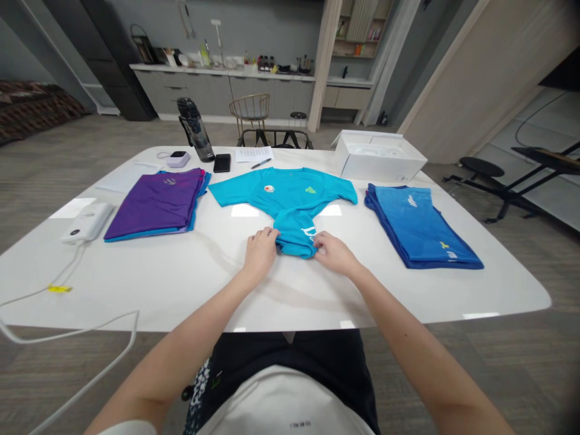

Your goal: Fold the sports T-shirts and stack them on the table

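A turquoise T-shirt (285, 199) lies in the middle of the white table (181, 284), its sleeves spread and its lower part bunched narrow toward me. My left hand (260, 252) grips the left side of that bunched hem, fingers curled on the cloth. On the hem's right side, my right hand (333, 254) pinches the fabric in the same way. Both hands rest on the tabletop.
A folded purple and blue stack (158, 202) lies to the left, a folded blue stack (421, 226) to the right. A white box (378, 157), a phone (222, 163), paper with a pen (254, 154), a dark bottle (196, 130) and a white power bank (88, 222) with cable also sit on the table.
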A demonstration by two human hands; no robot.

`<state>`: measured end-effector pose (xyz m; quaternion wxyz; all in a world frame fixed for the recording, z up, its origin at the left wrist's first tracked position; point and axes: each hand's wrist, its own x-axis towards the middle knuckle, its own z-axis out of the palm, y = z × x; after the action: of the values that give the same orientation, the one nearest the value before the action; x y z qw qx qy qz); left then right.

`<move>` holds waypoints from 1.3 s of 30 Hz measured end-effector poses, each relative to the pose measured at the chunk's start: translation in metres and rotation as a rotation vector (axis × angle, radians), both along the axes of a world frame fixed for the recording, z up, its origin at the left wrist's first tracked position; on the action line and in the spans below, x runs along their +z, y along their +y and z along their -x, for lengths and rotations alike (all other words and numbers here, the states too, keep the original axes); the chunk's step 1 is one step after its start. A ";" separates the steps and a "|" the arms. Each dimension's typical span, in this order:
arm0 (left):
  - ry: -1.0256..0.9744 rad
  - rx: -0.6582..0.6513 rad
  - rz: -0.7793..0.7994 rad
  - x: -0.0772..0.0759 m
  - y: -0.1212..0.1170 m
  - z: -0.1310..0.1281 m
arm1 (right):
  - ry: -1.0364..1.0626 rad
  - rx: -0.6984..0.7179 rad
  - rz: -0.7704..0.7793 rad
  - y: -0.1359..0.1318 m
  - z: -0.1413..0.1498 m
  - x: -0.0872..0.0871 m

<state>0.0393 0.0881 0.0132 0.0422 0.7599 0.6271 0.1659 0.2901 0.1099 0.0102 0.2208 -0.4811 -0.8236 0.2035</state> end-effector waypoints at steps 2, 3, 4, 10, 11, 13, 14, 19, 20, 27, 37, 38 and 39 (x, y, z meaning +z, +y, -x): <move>-0.106 -0.061 -0.070 0.000 0.000 0.005 | -0.051 0.050 0.004 -0.007 -0.001 0.005; -0.171 -0.113 -0.105 0.001 0.000 0.005 | -0.031 0.038 -0.006 -0.009 0.001 0.008; -0.236 -0.176 -0.132 0.002 0.000 0.003 | 0.022 0.011 -0.016 -0.012 0.005 0.011; -0.588 -0.477 -0.206 0.022 -0.010 -0.017 | 0.441 0.082 0.267 -0.015 0.046 0.016; -0.630 -0.492 -0.203 0.024 -0.012 -0.020 | 0.467 0.082 0.313 -0.015 0.051 0.015; -0.689 -0.474 -0.201 0.023 -0.019 -0.022 | 0.530 0.013 0.356 -0.016 0.058 0.011; -0.698 -0.443 -0.208 0.020 -0.022 -0.022 | 0.583 -0.045 0.369 -0.018 0.059 0.010; -0.575 -0.176 -0.084 -0.005 -0.027 -0.020 | 0.901 -0.181 0.471 -0.029 0.058 0.010; -0.559 -0.160 0.004 -0.008 -0.025 -0.020 | 0.914 -0.157 0.477 -0.032 0.057 0.011; -0.492 -0.258 -0.068 0.009 -0.020 0.002 | 0.478 -0.319 -0.069 -0.045 0.022 0.024; -0.002 -0.395 0.063 0.023 -0.063 0.033 | 0.074 -0.384 0.203 -0.082 -0.027 -0.001; -0.003 -0.404 0.063 0.025 -0.066 0.032 | 0.053 -0.394 0.204 -0.085 -0.029 -0.002; -0.003 -0.418 0.050 0.027 -0.069 0.028 | 0.039 -0.404 0.200 -0.089 -0.029 -0.003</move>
<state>0.0112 0.0191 0.0406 0.0954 0.8719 0.4597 0.1391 0.3191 0.0213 0.0072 0.2241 -0.6519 -0.6818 0.2448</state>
